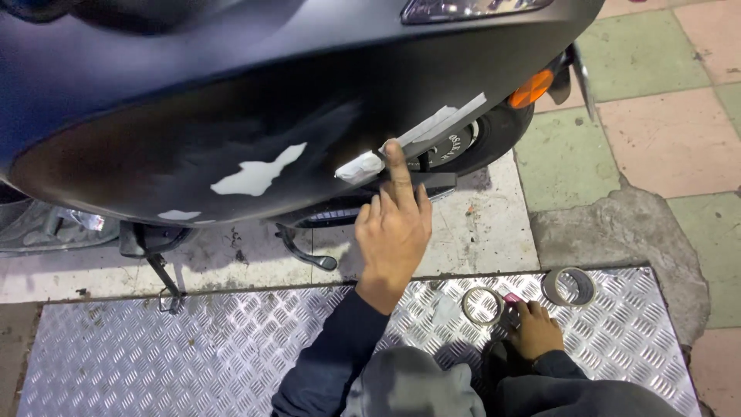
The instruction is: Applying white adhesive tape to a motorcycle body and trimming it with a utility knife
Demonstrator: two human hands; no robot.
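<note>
While L hand [394, 232] presses one extended finger on tape [432, 127] running up-right along scooter panel [231, 116], R hand [532, 328], well below, rests curled on pink item [512, 298] by tape rolls [482, 305].

The scooter body panel [231, 100] fills the upper left, its rear wheel [494, 131] to the right, with the strip of tape [432, 127] running up-right across the panel's edge. The left hand [394, 228] reaches up from below centre — its forefinger tip touches the tape's lower end — while the kickstand [305, 251] hangs left of it, under the panel. On the tread plate [193, 347] in front, the right hand [532, 328] rests between two tape rolls — one roll [482, 305] just to its left, the other roll [569, 287] just up-right.
</note>
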